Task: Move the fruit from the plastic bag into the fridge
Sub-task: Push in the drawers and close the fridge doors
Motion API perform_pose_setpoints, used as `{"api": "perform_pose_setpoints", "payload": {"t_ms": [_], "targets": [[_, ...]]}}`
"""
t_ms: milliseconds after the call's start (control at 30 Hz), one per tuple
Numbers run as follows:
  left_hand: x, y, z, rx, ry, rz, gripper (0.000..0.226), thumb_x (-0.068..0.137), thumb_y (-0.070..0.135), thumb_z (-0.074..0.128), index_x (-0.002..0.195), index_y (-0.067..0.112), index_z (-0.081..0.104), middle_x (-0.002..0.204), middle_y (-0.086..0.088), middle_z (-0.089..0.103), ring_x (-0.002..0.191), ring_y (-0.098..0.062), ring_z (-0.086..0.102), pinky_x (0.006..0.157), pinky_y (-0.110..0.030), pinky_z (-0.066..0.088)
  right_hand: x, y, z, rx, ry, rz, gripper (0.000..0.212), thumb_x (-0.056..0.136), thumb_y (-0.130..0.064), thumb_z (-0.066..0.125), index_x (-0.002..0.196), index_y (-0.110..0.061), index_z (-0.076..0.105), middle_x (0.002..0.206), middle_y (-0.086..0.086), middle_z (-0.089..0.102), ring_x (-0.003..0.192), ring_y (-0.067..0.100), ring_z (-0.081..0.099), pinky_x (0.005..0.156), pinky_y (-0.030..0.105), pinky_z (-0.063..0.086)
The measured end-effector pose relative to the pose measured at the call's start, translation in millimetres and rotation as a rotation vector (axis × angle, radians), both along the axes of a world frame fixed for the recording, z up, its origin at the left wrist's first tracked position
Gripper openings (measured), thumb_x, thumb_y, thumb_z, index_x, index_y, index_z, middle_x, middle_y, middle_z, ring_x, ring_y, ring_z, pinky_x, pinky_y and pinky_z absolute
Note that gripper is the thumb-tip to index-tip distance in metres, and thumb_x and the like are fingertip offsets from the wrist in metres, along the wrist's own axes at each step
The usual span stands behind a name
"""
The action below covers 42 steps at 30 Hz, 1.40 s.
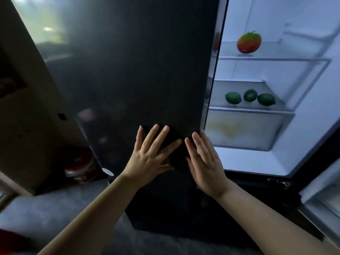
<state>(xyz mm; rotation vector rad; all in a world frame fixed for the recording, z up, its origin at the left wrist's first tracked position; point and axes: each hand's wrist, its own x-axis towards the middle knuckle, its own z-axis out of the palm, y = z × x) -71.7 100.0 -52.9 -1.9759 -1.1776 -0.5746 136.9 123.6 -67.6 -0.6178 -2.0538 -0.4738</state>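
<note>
**Fruit stowed; door closure pending**

Left hand (149, 159) and right hand (206, 162) are spread flat and empty before the dark door (128, 70). A tomato (248, 42) and three limes (250, 97) sit on the fridge (303, 107) shelves. The bag is out of view. Judged next move: swing the right door shut.

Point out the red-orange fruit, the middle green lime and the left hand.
Round red-orange fruit with green stem (249, 43): head view, its front face.
Middle round green lime (250, 95): head view, its centre.
Left hand (149, 157): head view, its back.
</note>
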Motion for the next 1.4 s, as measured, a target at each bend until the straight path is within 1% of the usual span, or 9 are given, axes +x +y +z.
{"api": "perform_pose_setpoints", "payload": {"t_ms": [167, 267, 433, 600, 833, 1033, 1167, 1267, 1400], "targets": [[16.4, 26.3, 3.4, -0.064, -0.012, 0.057, 0.104, 0.069, 0.052, 0.073, 0.15, 0.029, 0.011, 0.158, -0.005, -0.006, 0.145, -0.027, -0.003, 0.112, -0.061, 0.013, -1.0, 18.4, 5.9, -0.086, -0.012, -0.236, 0.069, 0.086, 0.004, 0.059, 0.145, -0.003, 0.023, 0.156, 0.011, 0.011, 0.144, 0.031, 0.016, 0.115, 0.043, 0.024], [25.7, 50.4, 9.1, -0.141, -0.017, 0.11, 0.109, 0.066, 0.047, 0.078, 0.15, 0.027, 0.011, 0.158, -0.004, -0.01, 0.145, -0.026, -0.004, 0.113, -0.06, 0.008, 0.0, 40.3, 15.5, -0.164, -0.043, -0.353, 0.073, 0.086, 0.005, 0.057, 0.147, -0.005, 0.018, 0.156, 0.012, 0.008, 0.145, 0.031, 0.012, 0.117, 0.04, 0.019], [28.4, 68.5, 3.1, -0.18, -0.007, 0.136, 0.115, 0.063, 0.042, 0.08, 0.151, 0.026, 0.008, 0.158, -0.004, -0.014, 0.145, -0.027, -0.008, 0.113, -0.06, 0.001, 2.8, 58.8, 15.6, -0.206, -0.102, -0.355, 0.078, 0.088, 0.004, 0.053, 0.15, -0.009, 0.007, 0.158, 0.007, -0.003, 0.145, 0.031, 0.012, 0.118, 0.038, 0.016], [25.7, 68.8, 2.9, -0.202, -0.021, 0.101, 0.114, 0.065, 0.038, 0.08, 0.151, 0.026, 0.007, 0.158, -0.004, -0.01, 0.145, -0.026, -0.006, 0.113, -0.059, -0.002, -3.2, 53.2, 17.0, -0.259, -0.107, -0.405, 0.073, 0.086, 0.007, 0.055, 0.147, -0.004, 0.017, 0.156, 0.012, 0.006, 0.144, 0.032, 0.012, 0.118, 0.039, 0.017], [30.3, 61.3, 7.3, -0.226, 0.0, 0.157, 0.112, 0.066, 0.041, 0.078, 0.151, 0.023, 0.007, 0.158, -0.008, -0.008, 0.145, -0.029, -0.004, 0.113, -0.06, 0.005, 5.1, 34.1, 33.4, -0.355, -0.197, -0.44, 0.07, 0.088, 0.0, 0.055, 0.149, -0.01, 0.021, 0.158, 0.007, 0.001, 0.145, 0.029, 0.007, 0.118, 0.04, 0.014], [57.4, 38.6, 15.9, -0.272, -0.236, 0.007, 0.079, 0.078, 0.035, 0.068, 0.146, 0.016, 0.031, 0.154, -0.011, 0.02, 0.14, -0.03, 0.024, 0.112, -0.056, 0.021, 40.8, 2.9, 34.0, -0.456, -0.191, -0.49, 0.063, 0.089, -0.012, 0.053, 0.146, -0.007, 0.026, 0.156, 0.01, 0.017, 0.145, 0.023, 0.015, 0.115, 0.035, 0.025], [102.6, 20.3, 5.3, -0.39, -0.208, -0.159, 0.073, 0.081, 0.033, 0.064, 0.143, 0.014, 0.033, 0.151, -0.011, 0.029, 0.138, -0.028, 0.03, 0.111, -0.049, 0.029, 96.1, -33.5, 17.8, -0.52, -0.193, -0.587, 0.056, 0.087, -0.014, 0.045, 0.141, -0.002, 0.035, 0.15, 0.014, 0.03, 0.138, 0.029, 0.03, 0.112, 0.038, 0.03], [152.7, 8.7, -2.1, -0.501, -0.176, -0.286, 0.068, 0.085, 0.033, 0.062, 0.143, 0.014, 0.033, 0.15, -0.009, 0.032, 0.137, -0.027, 0.031, 0.112, -0.045, 0.029, 151.3, -63.0, 5.9, -0.546, -0.165, -0.696, 0.057, 0.084, -0.011, 0.054, 0.139, -0.002, 0.039, 0.147, 0.015, 0.036, 0.135, 0.029, 0.034, 0.112, 0.04, 0.03], [231.2, -17.3, -9.9, -0.626, -0.143, -0.418, 0.06, 0.087, 0.039, 0.042, 0.141, 0.014, 0.037, 0.149, -0.006, 0.035, 0.137, -0.026, 0.033, 0.111, -0.043, 0.027, 230.1, -108.1, -7.7, -0.617, -0.118, -0.871, 0.059, 0.081, -0.015, 0.051, 0.138, -0.001, 0.041, 0.144, 0.015, 0.039, 0.134, 0.029, 0.037, 0.11, 0.041, 0.033]]}}
